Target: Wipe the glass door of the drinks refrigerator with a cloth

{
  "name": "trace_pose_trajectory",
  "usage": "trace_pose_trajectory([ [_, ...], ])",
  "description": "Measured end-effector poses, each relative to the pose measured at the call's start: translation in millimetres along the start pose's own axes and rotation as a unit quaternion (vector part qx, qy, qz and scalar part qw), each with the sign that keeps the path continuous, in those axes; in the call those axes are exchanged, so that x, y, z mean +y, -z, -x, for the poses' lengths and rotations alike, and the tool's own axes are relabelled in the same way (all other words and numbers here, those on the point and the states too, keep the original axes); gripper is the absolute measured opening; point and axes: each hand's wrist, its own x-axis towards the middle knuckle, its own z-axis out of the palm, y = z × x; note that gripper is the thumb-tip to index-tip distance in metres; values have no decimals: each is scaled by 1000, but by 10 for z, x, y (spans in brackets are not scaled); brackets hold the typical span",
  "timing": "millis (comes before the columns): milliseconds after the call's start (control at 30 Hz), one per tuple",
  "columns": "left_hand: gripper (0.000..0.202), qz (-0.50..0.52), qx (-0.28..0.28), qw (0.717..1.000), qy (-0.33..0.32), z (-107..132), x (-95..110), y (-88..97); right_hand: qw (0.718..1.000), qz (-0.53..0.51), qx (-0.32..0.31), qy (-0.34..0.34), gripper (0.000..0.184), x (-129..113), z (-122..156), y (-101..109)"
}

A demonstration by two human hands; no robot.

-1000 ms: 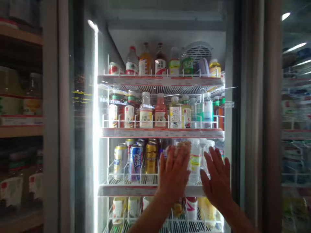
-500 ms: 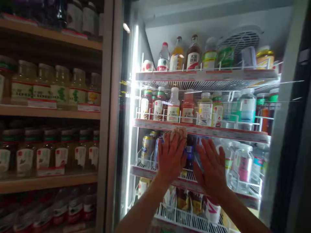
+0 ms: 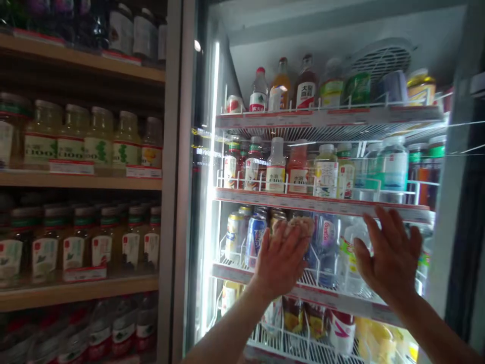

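My left hand (image 3: 281,260) presses a crumpled, light beige cloth (image 3: 303,226) against what looks like the glass door (image 3: 200,202) of a lit drinks fridge. The cloth shows above my fingertips; the rest of it is hidden under the hand. Farther right, my right hand (image 3: 392,258) is raised with its fingers spread and holds nothing. Whether its palm touches the glass I cannot tell. Behind the hands are a blue can (image 3: 255,237), a yellow-and-white can (image 3: 233,235) and a clear bottle (image 3: 354,258) on the third fridge shelf.
Bottles stand on the upper fridge shelves (image 3: 322,203), and more packs are on the lower rack. To the left, wooden shelves (image 3: 83,181) carry rows of bottles. A grey door frame (image 3: 176,202) parts them from the fridge.
My right hand has moved right, away from my left hand. My left hand has shifted slightly right and down with the cloth. The view has shifted a little.
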Motion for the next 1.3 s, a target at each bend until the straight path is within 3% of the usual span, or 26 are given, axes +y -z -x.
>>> trace_pose_trajectory([
  [67, 49, -12, -4, 1000, 6, 79, -118, 60, 1000, 6, -2, -6, 54, 51, 41, 20],
  [167, 54, -79, 22, 983, 167, 221, -625, 250, 999, 31, -11, -20, 53, 208, 164, 87],
  [233, 58, -96, 44, 963, 247, 283, -807, 306, 998, 54, -17, -30, 55, 307, 255, 129],
  [300, 61, -79, 48, 967, 236, 318, -658, 259, 997, 64, -17, -39, 56, 357, 319, 148],
  [400, 58, -16, 1, 997, 77, 348, -31, 76, 997, 60, -15, -46, 54, 352, 340, 147],
  [467, 54, 16, -21, 1000, -11, 357, 271, -17, 998, 49, -14, -46, 53, 337, 327, 153],
  [500, 53, 21, -21, 999, -30, 354, 304, -29, 998, 43, -15, -44, 53, 337, 321, 164],
  [567, 52, 2, -13, 1000, 4, 306, 117, 21, 998, 32, -23, -45, 54, 357, 321, 201],
  [667, 53, -58, 29, 985, 160, 61, -468, 163, 996, 31, -39, -74, 54, 418, 343, 273],
  [733, 53, -71, 81, 965, 240, -204, -689, 196, 994, 33, -40, -92, 55, 438, 348, 300],
  [767, 54, -64, 99, 962, 248, -340, -677, 182, 994, 30, -40, -95, 55, 432, 340, 302],
  [833, 55, -37, 86, 976, 198, -563, -414, 102, 995, 13, -41, -90, 56, 385, 298, 282],
  [900, 55, -9, 32, 996, 81, -680, 20, -17, 996, -10, -38, -83, 56, 312, 229, 244],
  [967, 52, 8, -11, 999, -46, -708, 373, -119, 996, -29, -33, -75, 57, 258, 151, 214],
  [1033, 49, 6, -20, 993, -117, -732, 451, -160, 996, -35, -27, -71, 57, 270, 80, 206],
  [1100, 47, -12, -6, 996, -83, -850, 247, -138, 996, -32, -24, -74, 56, 355, 26, 219],
  [1200, 49, -40, 51, 995, 73, -1241, -174, -95, 996, -17, -17, -89, 55, 530, -19, 244],
  [1267, 51, -46, 82, 986, 137, -1501, -213, -122, 995, -12, -10, -98, 55, 608, -19, 250],
  [1300, 52, -43, 82, 987, 129, -1588, -131, -155, 995, -11, -7, -100, 55, 627, -8, 252],
])
